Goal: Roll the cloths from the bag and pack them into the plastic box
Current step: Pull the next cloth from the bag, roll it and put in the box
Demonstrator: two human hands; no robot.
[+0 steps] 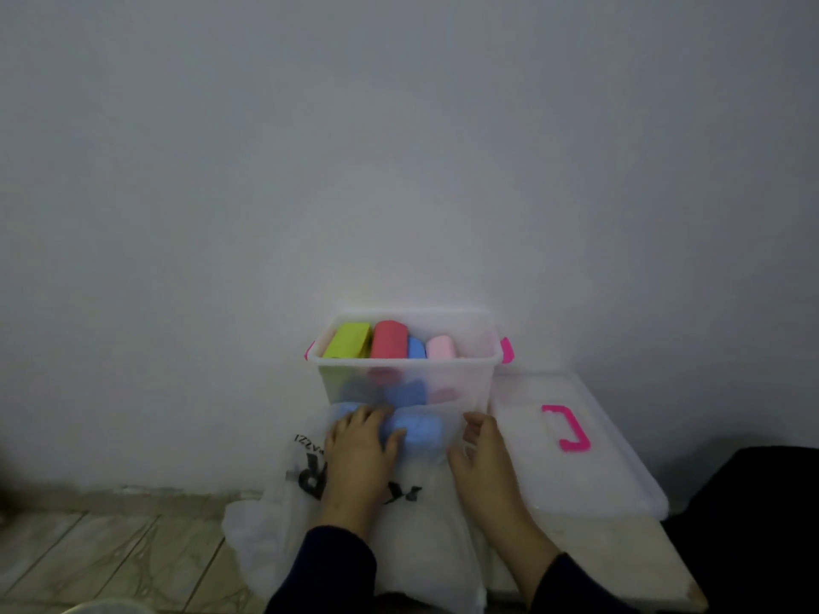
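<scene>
Head view is dim and soft, so fine detail is lost. Only part of the black lettering on the white plastic bag (354, 538) can be read, and the bag's lower edge is cut off by the frame. The left hand (361, 445) reaches into the bag's mouth, its fingers curled around a light blue cloth (416, 429) that lies there, just in front of the plastic box (405, 378). The right hand (481, 454) pinches the bag's right edge, fingers bent around the film. Both dark sleeves (328, 573) run out of the bottom of the frame.

Inside the clear box, a green roll (348, 341), a red roll (389, 339), a blue roll (415, 348) and a pink roll (441, 347) stand side by side; further cloths below show only as blurred colours through the frosted wall. To the right of the box its lid (589, 458) lies flat, with a pink handle (567, 427). A wall (399, 148) stands behind, and tiled floor (111, 556) shows at lower left. A dark shape at far right cannot be identified.
</scene>
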